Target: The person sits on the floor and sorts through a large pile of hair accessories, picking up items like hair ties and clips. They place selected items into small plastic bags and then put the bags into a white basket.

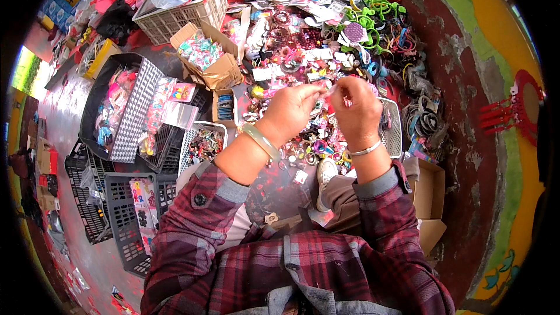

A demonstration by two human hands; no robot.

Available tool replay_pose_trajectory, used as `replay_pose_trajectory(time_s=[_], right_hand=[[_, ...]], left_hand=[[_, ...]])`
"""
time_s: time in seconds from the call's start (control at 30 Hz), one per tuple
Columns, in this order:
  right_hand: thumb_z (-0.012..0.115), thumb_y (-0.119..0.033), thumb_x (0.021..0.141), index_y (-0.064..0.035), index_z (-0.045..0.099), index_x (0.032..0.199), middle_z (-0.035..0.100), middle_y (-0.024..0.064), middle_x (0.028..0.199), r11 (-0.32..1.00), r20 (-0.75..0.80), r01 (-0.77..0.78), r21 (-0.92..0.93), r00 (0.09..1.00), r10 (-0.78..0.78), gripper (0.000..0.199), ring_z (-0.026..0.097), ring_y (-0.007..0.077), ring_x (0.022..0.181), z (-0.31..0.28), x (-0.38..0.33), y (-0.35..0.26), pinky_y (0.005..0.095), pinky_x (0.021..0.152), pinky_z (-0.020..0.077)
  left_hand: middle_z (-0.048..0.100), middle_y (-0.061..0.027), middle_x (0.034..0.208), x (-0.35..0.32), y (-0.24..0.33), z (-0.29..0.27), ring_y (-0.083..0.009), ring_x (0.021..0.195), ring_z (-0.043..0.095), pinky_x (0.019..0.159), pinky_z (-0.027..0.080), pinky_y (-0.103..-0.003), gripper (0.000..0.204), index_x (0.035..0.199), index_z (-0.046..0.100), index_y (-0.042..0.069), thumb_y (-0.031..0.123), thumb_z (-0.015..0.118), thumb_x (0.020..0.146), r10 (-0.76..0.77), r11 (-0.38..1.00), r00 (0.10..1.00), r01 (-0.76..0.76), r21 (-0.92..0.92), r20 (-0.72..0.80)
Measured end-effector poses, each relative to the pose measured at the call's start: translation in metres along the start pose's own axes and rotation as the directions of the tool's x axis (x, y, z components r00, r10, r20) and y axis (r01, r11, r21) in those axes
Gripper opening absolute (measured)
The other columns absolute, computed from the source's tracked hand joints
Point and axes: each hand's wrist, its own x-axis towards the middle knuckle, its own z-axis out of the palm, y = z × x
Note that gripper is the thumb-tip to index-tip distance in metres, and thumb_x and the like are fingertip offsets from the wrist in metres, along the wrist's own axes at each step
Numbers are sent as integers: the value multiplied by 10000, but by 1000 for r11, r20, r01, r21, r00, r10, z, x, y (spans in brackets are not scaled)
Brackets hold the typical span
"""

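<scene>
My left hand (293, 108) and my right hand (357, 107) are raised close together over a heap of small colourful hair accessories (303, 52). Both pinch a small clear packet with a pink item (338, 94) between their fingertips. A pale green bangle is on my left wrist and a thin silver bracelet on my right. My sleeves are dark red plaid. What exactly is inside the packet is too small to tell.
A white lattice basket (181, 14) and an open cardboard box (219, 67) stand at the back left. Dark plastic crates (119, 210) lie at the left. Green hairbands (373, 11) and black hair ties (426, 119) pile at the right. A cardboard box (429, 198) sits beside my right knee.
</scene>
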Motion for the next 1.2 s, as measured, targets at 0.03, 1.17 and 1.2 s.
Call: replay_pose_trajectory(time_s=[0.03,1.17,1.2], right_hand=[[609,-49,712,-79,568,782,579,74,698,1000,-54,-18,-17,998,17,87,575,211,589,-2,2,10,299,523,460],[614,-68,791,0,589,987,609,25,881,448,650,-803,394,587,482,208,538,83,791,-25,-43,20,229,707,432],[611,-83,800,7,576,1017,600,19,900,370,614,-793,484,609,501,237,534,83,802,-28,-38,22,228,713,427]], left_hand=[[637,-115,927,1,2,-2,-136,880,608,752,476,-245,236,1073,566,-21,57,459,878,-45,999,999,45,-6,22],[576,-229,1016,3,-14,-67,-298,970,583,845,494,-361,268,1064,482,-88,121,431,905,-282,355,932,323,-877,229],[579,-227,1011,3,-14,-64,-298,967,584,845,495,-360,266,1062,482,-88,120,428,906,-275,335,925,347,-876,261]])
